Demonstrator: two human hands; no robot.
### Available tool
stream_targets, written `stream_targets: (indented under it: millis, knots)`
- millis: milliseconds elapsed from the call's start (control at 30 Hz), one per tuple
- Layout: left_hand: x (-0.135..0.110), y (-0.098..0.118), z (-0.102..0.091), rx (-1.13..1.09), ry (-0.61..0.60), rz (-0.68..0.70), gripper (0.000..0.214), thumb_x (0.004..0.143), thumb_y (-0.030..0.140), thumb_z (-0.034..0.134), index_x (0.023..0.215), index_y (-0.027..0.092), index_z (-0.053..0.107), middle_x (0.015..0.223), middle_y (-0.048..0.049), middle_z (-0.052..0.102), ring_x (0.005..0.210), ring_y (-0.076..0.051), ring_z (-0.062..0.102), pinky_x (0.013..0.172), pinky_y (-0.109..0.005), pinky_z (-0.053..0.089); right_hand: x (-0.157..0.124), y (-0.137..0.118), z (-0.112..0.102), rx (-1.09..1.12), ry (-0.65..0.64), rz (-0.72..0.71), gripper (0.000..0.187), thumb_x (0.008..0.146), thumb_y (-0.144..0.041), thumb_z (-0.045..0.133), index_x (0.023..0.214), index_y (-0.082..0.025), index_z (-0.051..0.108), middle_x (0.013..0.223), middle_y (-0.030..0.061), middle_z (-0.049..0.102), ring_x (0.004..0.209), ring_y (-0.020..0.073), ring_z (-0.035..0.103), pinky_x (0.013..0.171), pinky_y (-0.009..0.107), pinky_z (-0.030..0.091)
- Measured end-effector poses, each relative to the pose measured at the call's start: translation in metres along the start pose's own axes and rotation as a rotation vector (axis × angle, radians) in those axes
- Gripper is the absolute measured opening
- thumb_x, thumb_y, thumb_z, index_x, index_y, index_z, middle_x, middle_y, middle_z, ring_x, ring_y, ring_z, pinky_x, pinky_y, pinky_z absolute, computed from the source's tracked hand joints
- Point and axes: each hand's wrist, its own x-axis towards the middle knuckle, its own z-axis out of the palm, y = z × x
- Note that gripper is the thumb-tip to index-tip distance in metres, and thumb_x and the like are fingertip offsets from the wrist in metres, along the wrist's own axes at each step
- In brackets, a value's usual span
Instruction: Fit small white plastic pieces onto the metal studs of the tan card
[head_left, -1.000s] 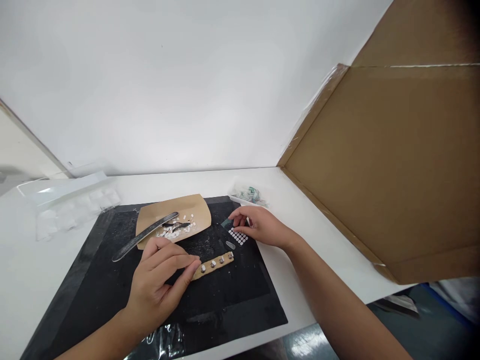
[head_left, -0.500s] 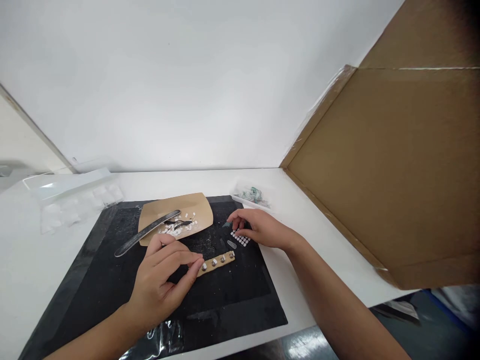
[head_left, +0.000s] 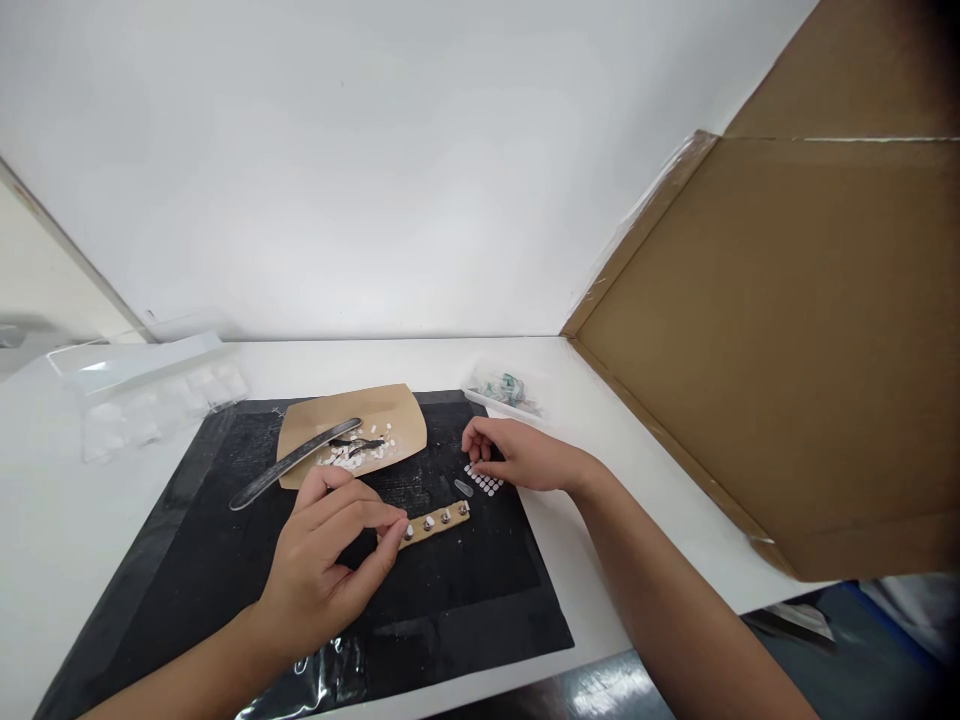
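My left hand (head_left: 337, 550) has its thumb and index finger pinched together over the left end of a tan strip (head_left: 427, 530). Whatever is between the fingertips is hidden. Along the strip stand several small round studs with white dabs on top. My right hand (head_left: 517, 453), fingers curled, holds the upper edge of a sheet of small white dots (head_left: 486, 483) between thumb and fingers. A clear oval piece (head_left: 463, 488) lies on the black mat (head_left: 480, 570) between the sheet and the strip.
A tan cardboard tray (head_left: 401, 405) with white scraps stands behind my left hand, a dark curved nail file (head_left: 292, 465) leaning across it. A clear box (head_left: 506, 385) with wrapped bits sits behind the mat. Clear plastic trays (head_left: 157, 400) lie left; a cardboard wall (head_left: 765, 330) rises right.
My right hand has shifted slightly to the right, its fingers curling in more. A dark pointed shape near its fingertips no longer shows. My left hand has hardly moved.
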Motion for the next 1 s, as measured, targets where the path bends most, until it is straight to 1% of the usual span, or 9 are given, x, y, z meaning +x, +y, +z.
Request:
stream_targets:
  millis: [167,300,433,567,700,767,833,933,1000]
  knots:
    - [0.000,0.000,0.000,-0.007,-0.001,0.003,0.018,0.091,0.002,0.074,0.100,0.018,0.071,0.084,-0.0006,0.075,0.075,-0.015,0.062,0.085,-0.039,0.045,-0.002,-0.001,0.002,0.004,0.013,-0.001,0.015,0.096,-0.023,0.067,0.110,-0.022,0.063,0.099,0.0032,0.076,0.084,0.0180,0.068,0.072,0.030,0.053]
    - [0.000,0.000,-0.001,-0.008,-0.005,0.005,0.019,0.091,0.002,0.074,0.099,0.019,0.071,0.084,-0.0005,0.075,0.075,-0.015,0.062,0.087,-0.040,0.045,-0.003,0.000,0.003,-0.033,0.091,0.010,0.017,0.095,-0.026,0.070,0.111,-0.021,0.066,0.099,0.0054,0.074,0.086,0.0199,0.067,0.075,0.033,0.053]
    - [0.001,0.002,-0.002,-0.002,0.001,0.011,0.018,0.092,0.003,0.073,0.099,0.019,0.071,0.084,-0.0006,0.075,0.076,-0.016,0.062,0.084,-0.039,0.045,-0.003,0.002,0.005,-0.051,0.138,0.024,0.017,0.095,-0.027,0.070,0.111,-0.020,0.070,0.094,0.0050,0.073,0.082,0.0205,0.068,0.074,0.034,0.053]
    - [0.000,0.002,-0.002,-0.014,-0.001,0.013,0.019,0.092,0.001,0.073,0.100,0.018,0.071,0.085,-0.0009,0.075,0.077,-0.016,0.062,0.084,-0.039,0.045,-0.005,0.003,0.004,-0.034,0.162,0.013,0.015,0.096,-0.027,0.069,0.109,-0.022,0.070,0.094,0.0040,0.073,0.082,0.0196,0.068,0.074,0.033,0.053]
    - [-0.001,0.002,-0.002,-0.031,-0.014,0.006,0.020,0.092,0.001,0.072,0.100,0.018,0.071,0.084,-0.0008,0.074,0.077,-0.016,0.062,0.085,-0.039,0.045,-0.010,-0.002,-0.001,-0.002,0.201,-0.007,0.015,0.096,-0.032,0.071,0.106,-0.022,0.066,0.094,0.0028,0.071,0.084,0.0185,0.067,0.073,0.032,0.052]
    - [-0.001,0.002,-0.002,-0.032,-0.020,0.000,0.019,0.092,0.001,0.071,0.101,0.019,0.071,0.085,-0.0010,0.073,0.078,-0.016,0.061,0.084,-0.039,0.045,-0.013,-0.007,-0.003,0.064,0.252,-0.051,0.016,0.097,-0.034,0.071,0.107,-0.023,0.064,0.095,0.0026,0.069,0.083,0.0176,0.064,0.073,0.031,0.051]
    - [-0.002,0.002,-0.001,-0.035,-0.018,-0.013,0.019,0.093,0.002,0.070,0.102,0.019,0.071,0.087,-0.0019,0.073,0.079,-0.017,0.059,0.084,-0.039,0.045,-0.017,-0.015,-0.002,0.200,0.293,-0.125,0.018,0.099,-0.036,0.072,0.107,-0.023,0.061,0.095,0.0022,0.066,0.080,0.0159,0.059,0.072,0.031,0.050]
    - [-0.004,0.002,0.003,-0.062,-0.014,-0.064,0.020,0.096,0.004,0.068,0.107,0.019,0.073,0.092,-0.0046,0.073,0.085,-0.018,0.061,0.084,-0.038,0.049,-0.020,-0.029,0.007,0.462,0.272,-0.234,0.020,0.100,-0.035,0.072,0.103,-0.024,0.056,0.091,0.0002,0.061,0.075,0.0136,0.053,0.069,0.029,0.047]
    - [-0.006,0.000,0.007,-0.109,-0.020,-0.120,0.022,0.098,0.008,0.067,0.114,0.020,0.073,0.097,-0.0066,0.073,0.086,-0.019,0.063,0.078,-0.035,0.053,-0.020,-0.040,0.018,0.637,0.251,-0.309,0.024,0.100,-0.032,0.074,0.105,-0.025,0.052,0.092,-0.0008,0.060,0.076,0.0130,0.052,0.069,0.028,0.045]
